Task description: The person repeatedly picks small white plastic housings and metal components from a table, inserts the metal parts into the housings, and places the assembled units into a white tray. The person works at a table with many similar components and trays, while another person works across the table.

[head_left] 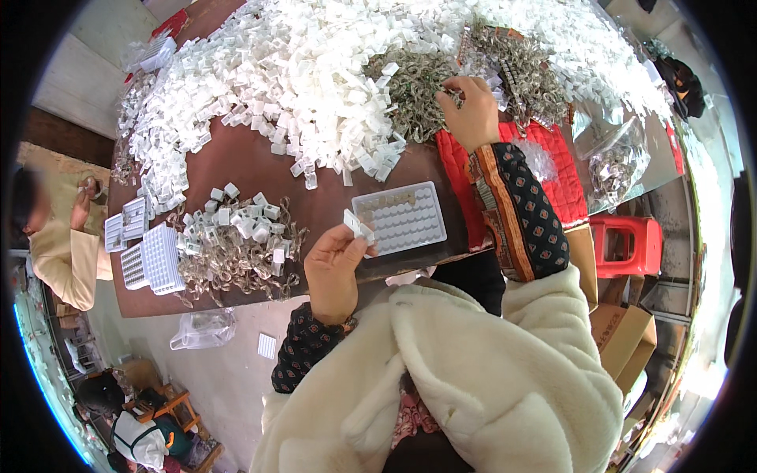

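My left hand pinches a small clear plastic box between thumb and fingers, over the left edge of a white tray. The tray has rows of small hollows, and brownish pieces lie in its far part. My right hand reaches to a tangled heap of grey-brown curled strips. Its thumb and forefinger are closed together at the heap's right side; whatever is between them is too small to make out. Many clear plastic boxes are piled across the table's far side.
Another heap of curled strips mixed with clear boxes lies front left, beside stacked white trays. Red cloth lies under my right forearm. A strip-filled bag and red stool stand right. Other people sit left.
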`<action>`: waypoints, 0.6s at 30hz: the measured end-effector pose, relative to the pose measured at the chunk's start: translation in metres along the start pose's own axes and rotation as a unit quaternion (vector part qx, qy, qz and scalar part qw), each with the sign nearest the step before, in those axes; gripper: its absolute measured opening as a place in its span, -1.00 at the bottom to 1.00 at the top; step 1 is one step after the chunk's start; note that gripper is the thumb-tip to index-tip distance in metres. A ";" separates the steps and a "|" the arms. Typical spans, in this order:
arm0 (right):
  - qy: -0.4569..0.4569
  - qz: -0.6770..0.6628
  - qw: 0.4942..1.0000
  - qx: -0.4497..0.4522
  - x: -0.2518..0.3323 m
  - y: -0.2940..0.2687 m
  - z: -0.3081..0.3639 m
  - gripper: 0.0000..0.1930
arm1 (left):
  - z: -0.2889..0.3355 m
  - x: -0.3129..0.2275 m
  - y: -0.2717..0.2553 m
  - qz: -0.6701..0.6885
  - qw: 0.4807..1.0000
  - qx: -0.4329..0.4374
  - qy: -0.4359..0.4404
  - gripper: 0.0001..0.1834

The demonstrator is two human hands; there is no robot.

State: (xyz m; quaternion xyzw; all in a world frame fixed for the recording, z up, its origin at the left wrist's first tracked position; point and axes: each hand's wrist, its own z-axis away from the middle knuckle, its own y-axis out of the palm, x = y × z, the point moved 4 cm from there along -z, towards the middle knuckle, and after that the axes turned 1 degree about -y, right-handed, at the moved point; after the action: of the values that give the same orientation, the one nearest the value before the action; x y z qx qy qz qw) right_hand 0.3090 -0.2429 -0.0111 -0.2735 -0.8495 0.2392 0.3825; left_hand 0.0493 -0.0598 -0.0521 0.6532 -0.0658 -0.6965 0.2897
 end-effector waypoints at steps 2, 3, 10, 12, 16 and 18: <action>-0.011 0.052 0.998 0.024 -0.013 0.014 -0.006 -0.80 | 0.001 0.002 -0.002 0.005 1.000 0.004 -0.012 -0.73; -0.016 0.037 0.999 0.029 -0.017 0.016 -0.007 -0.81 | 0.001 0.002 -0.003 0.012 1.000 0.002 -0.007 -0.74; 0.159 -0.238 0.958 0.031 -0.031 -0.004 -0.013 -0.83 | -0.001 0.004 -0.002 0.038 0.999 -0.003 -0.008 -0.76; 0.127 -0.314 0.941 0.024 -0.022 -0.020 -0.016 -0.82 | -0.002 0.005 -0.001 0.042 0.999 0.004 -0.006 -0.76; 0.138 -0.426 0.893 0.050 -0.005 -0.046 -0.007 -0.84 | -0.001 0.006 0.002 0.043 0.999 0.023 0.007 -0.75; 0.128 -0.392 0.909 0.058 0.003 -0.047 0.000 -0.84 | 0.000 0.006 0.004 0.045 0.999 0.030 0.009 -0.74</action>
State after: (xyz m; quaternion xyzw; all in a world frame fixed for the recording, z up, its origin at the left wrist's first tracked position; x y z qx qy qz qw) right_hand 0.2938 -0.2756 0.0195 0.0765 -0.8166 0.0817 0.5663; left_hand 0.0510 -0.0659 -0.0554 0.6639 -0.1129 -0.6749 0.3017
